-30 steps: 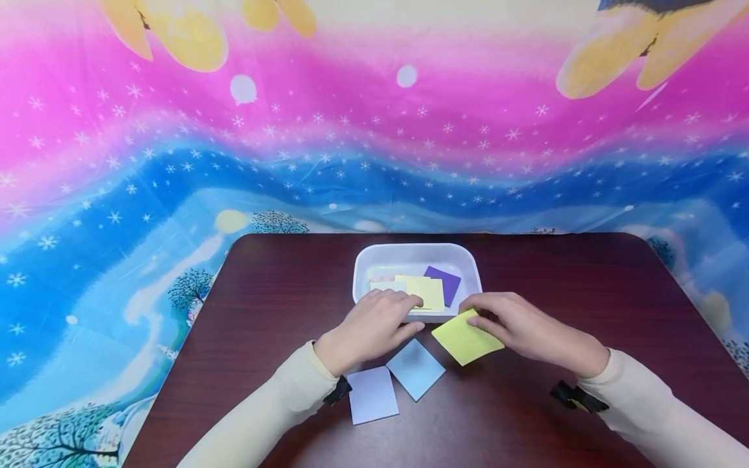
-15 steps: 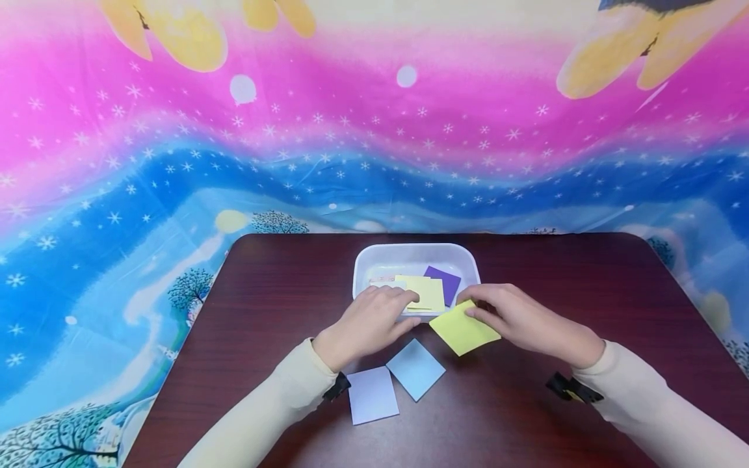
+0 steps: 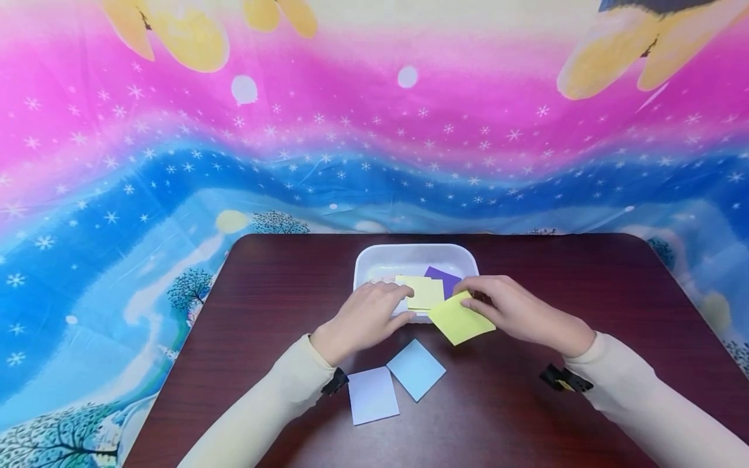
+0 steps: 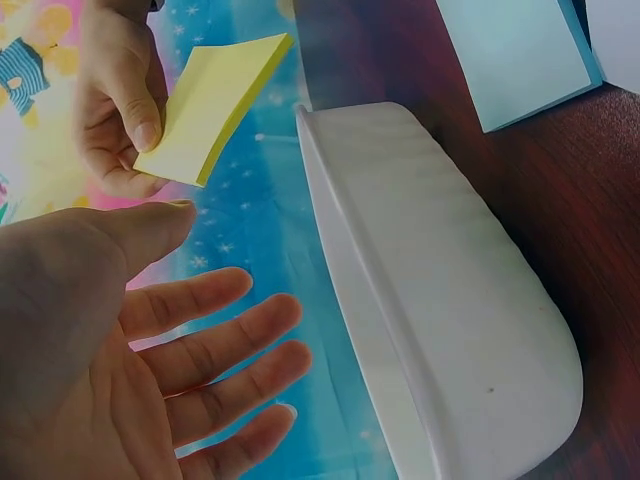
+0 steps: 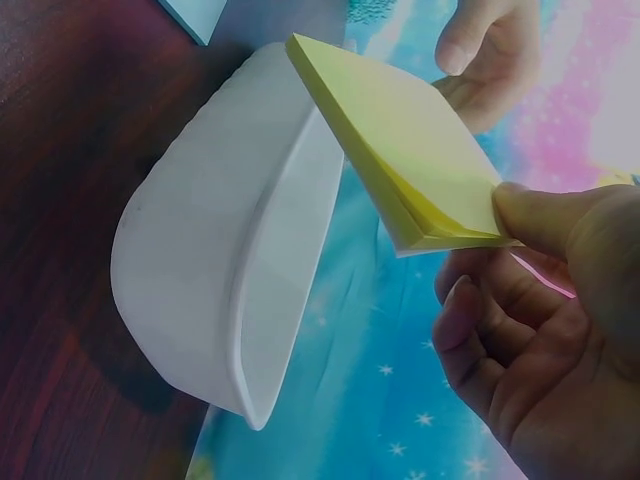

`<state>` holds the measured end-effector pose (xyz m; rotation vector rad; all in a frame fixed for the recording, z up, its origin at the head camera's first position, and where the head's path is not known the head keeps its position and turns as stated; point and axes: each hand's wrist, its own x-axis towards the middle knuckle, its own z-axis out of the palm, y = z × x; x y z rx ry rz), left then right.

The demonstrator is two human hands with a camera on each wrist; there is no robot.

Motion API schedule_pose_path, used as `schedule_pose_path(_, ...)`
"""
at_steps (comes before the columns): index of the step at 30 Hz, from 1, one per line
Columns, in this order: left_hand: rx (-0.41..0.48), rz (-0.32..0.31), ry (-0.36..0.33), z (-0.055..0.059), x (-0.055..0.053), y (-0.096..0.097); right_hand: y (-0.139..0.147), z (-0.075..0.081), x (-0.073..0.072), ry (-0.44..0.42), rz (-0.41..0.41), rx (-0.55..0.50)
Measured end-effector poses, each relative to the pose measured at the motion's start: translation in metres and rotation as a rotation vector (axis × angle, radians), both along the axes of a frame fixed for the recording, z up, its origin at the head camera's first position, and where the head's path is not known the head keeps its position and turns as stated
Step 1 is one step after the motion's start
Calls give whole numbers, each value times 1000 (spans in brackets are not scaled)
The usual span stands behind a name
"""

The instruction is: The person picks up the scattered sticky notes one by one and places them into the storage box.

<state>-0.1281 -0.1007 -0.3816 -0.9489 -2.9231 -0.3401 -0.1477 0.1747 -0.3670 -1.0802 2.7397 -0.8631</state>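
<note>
My right hand (image 3: 521, 312) pinches a bright yellow sticky note pad (image 3: 459, 320) by one corner, thumb on top. The pad hangs tilted over the near right rim of a white plastic tray (image 3: 380, 257). In the right wrist view, a few sheets of the yellow pad (image 5: 400, 140) lift apart at the held end. My left hand (image 3: 365, 318) hovers over the tray's near left side, and the left wrist view shows its loosely spread fingers (image 4: 230, 345) holding nothing. Inside the tray lie pale yellow notes (image 3: 426, 294) and a purple pad (image 3: 443, 279), partly hidden by the right hand.
A light blue sticky note pad (image 3: 416, 370) and a lavender one (image 3: 373, 396) lie on the dark wooden table (image 3: 281, 292) in front of the tray, corners close together. Behind the table hangs a colourful printed cloth (image 3: 374, 162).
My right hand has carried the yellow pad up and slightly left, from in front of the tray to over its near rim. The left hand has drifted slightly back and left, still empty.
</note>
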Motion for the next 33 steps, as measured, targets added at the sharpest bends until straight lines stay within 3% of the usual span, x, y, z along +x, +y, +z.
schedule_pose_path(15, 34, 14, 14, 1, -5, -5, -4, -4, -14, -19, -21, -25)
schedule_pose_path(33, 63, 60, -42, 0, -12, -9, -14, -5, -29, -16, -49, -22)
